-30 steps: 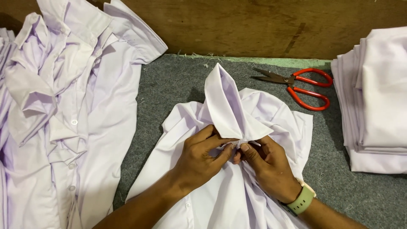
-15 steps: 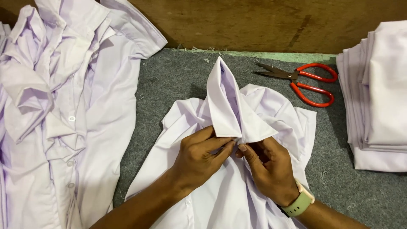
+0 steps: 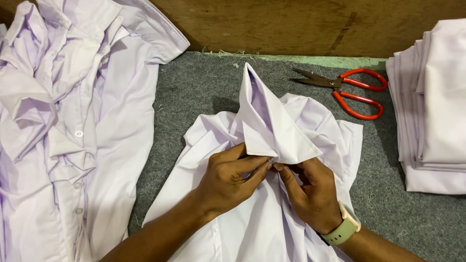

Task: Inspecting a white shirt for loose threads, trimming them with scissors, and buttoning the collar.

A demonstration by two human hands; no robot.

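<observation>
- Left hand (image 3: 228,177) and right hand (image 3: 310,194) pinch the raised collar (image 3: 272,126) of a pale shirt (image 3: 252,228), spread on the grey desk (image 3: 194,87) near red scissors (image 3: 357,90).
- Collar fastening appears under way; steady fingertip alignment seems needed next.

Centre: shirt (image 3: 272,194) on table (image 3: 194,92), collar (image 3: 272,126) raised.
Hands: left hand (image 3: 230,182) and right hand (image 3: 313,194) meet below collar.
Left: heaped shirts (image 3: 73,121).
Right: folded stack (image 3: 432,106).
Behind, right: scissors (image 3: 347,90).
</observation>
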